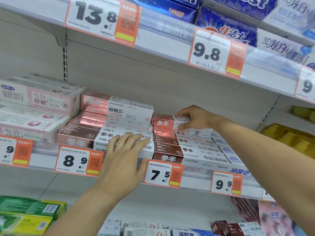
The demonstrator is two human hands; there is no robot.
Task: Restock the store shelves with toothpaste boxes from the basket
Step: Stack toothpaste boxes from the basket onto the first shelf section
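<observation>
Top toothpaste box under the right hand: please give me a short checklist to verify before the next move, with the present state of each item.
1. Right hand grips the top box: ok.
2. Top box lies flat on the red-and-white stack: ok.
3. Left hand rests flat on the rose-gold stack: ok.
4. Free room above the top box: ok.
5. Box pushed fully to the back: cannot tell.
6. Basket in view: not ok.

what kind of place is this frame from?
Most likely a shop's toothpaste aisle: tiered metal shelves stacked with toothpaste boxes, and orange price tags clipped on the shelf edges. Both hands are on the boxes.
</observation>
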